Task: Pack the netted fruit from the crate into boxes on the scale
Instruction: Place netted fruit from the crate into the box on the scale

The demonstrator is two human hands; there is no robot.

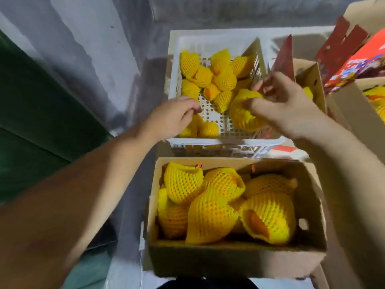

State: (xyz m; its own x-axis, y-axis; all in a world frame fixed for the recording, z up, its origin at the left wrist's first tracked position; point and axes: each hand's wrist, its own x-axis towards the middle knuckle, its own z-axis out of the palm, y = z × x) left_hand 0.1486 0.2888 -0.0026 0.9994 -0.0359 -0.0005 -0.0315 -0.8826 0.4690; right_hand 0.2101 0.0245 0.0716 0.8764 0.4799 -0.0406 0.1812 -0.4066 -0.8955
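Upper centre of the frame: white plastic crate [216,41], about a dozen yellow-netted fruit [226,80] heaped toward its far side, bare lattice floor showing in the middle; lower centre: open cardboard box [310,197], several more netted fruit [210,213] piled inside, orange skin visible at the net mouths. Left hand [173,119] at the crate's near left corner, fingers curled down onto a netted fruit [190,128] there, grip itself hidden beneath the palm, so cannot tell whether closed on it. Right hand [285,107] above the crate's right side, thumb and fingertips pinching a held netted fruit [241,111], lifted off the lattice. Right edge: further cardboard boxes [312,84]; red printed carton [358,65]; grey floor and green surface at left.
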